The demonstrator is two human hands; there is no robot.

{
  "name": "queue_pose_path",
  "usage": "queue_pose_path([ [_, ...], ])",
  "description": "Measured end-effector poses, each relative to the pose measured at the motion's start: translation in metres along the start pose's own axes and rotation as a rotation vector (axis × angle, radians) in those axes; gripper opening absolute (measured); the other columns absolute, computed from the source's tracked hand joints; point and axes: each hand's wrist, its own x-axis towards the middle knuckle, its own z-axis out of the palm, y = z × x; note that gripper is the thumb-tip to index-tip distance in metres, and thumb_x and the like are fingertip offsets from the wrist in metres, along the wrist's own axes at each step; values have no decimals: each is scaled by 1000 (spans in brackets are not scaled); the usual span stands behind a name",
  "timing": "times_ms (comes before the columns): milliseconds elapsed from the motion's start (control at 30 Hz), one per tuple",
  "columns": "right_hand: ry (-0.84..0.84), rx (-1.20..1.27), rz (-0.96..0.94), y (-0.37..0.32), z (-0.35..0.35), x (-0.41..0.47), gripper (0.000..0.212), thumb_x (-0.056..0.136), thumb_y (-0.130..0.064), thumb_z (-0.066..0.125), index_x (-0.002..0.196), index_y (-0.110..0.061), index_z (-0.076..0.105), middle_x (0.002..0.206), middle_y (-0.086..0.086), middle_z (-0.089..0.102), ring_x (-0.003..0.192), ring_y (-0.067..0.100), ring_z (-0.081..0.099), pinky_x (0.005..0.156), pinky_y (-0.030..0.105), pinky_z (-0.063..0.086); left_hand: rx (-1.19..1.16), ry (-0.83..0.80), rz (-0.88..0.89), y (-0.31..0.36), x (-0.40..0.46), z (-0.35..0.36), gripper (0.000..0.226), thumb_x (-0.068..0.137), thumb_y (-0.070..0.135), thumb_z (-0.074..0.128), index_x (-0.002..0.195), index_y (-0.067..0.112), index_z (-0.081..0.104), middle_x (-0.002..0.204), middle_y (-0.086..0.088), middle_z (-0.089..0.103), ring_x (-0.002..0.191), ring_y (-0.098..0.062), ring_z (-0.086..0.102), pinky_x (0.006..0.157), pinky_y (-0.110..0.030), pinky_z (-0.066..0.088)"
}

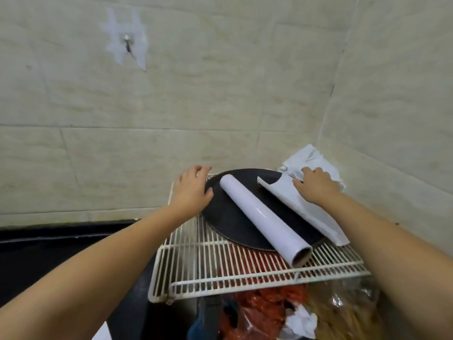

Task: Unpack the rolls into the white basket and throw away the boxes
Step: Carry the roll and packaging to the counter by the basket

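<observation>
A white roll point(264, 218) lies diagonally across a black round pan point(228, 214) that rests on the white wire basket point(196, 266). Right of it lies a second, flatter white roll or sheet point(304, 209), running from the pan toward the rack's right edge. My right hand point(316, 185) presses down on its far end, fingers curled over it. My left hand point(193, 187) rests on the pan's far left rim with fingers spread, holding nothing. No box is in view.
A crumpled white cloth or paper point(311, 158) sits in the tiled corner behind my right hand. Under the rack are red plastic bags point(264, 312), a clear packet of yellowish strands point(343, 317) and crumpled white paper point(302, 323). A black counter point(49, 244) lies left.
</observation>
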Motion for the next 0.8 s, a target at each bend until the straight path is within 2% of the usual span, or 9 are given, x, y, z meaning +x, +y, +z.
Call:
queue_pose_path([
  [67,-49,-32,27,18,9,6,55,94,-49,36,134,-12,39,138,20,42,125,39,40,97,48,36,47,-63,111,15,6,13,60,84,22,56,140,19,34,141,-13,39,129,-33,37,107,-45,31],
  [167,-161,-6,68,36,20,12,67,90,-57,39,139,-13,32,142,19,41,130,40,38,101,49,36,185,-271,375,35,10,31,73,82,25,59,145,24,22,151,-8,27,139,-27,24,115,-46,21],
  [267,-173,-31,55,46,29,13,67,84,-56,49,134,-12,38,138,14,47,126,35,44,94,45,41,237,-368,534,56,10,49,69,81,24,61,142,20,28,151,-6,30,140,-23,25,115,-46,20],
  [367,-140,-83,23,50,30,15,47,86,-42,55,120,-9,52,121,10,58,110,30,55,80,38,45,174,-347,539,67,15,55,55,81,25,62,131,20,40,144,-4,41,133,-23,36,109,-46,30],
  [467,-147,-21,36,48,26,16,26,91,-23,50,108,-5,57,111,11,63,91,26,55,71,32,42,171,-327,537,64,14,55,52,80,28,64,127,22,43,139,-2,46,128,-21,41,106,-45,35],
  [533,-114,30,50,42,20,14,20,91,-15,47,104,-5,58,109,12,64,93,28,57,69,29,39,157,-302,522,59,9,55,52,80,27,64,127,22,43,139,-2,46,128,-21,41,106,-45,35],
  [600,-81,55,48,34,12,11,24,91,-12,45,110,-4,57,111,13,64,99,30,59,70,29,40,126,-254,507,54,4,52,53,79,25,65,128,19,44,138,-4,47,128,-22,41,107,-45,35],
  [733,-23,119,31,8,-12,2,33,96,-17,41,124,-3,50,124,17,58,111,34,56,84,35,44,-7,-93,414,44,0,25,58,75,22,71,127,13,47,136,-9,50,125,-27,45,105,-45,38],
  [800,57,179,-5,-10,-25,-3,33,98,-20,39,124,-2,48,122,19,59,109,34,57,80,35,43,-26,-7,383,35,1,2,58,73,21,74,125,11,49,134,-12,52,123,-30,47,103,-46,40],
])
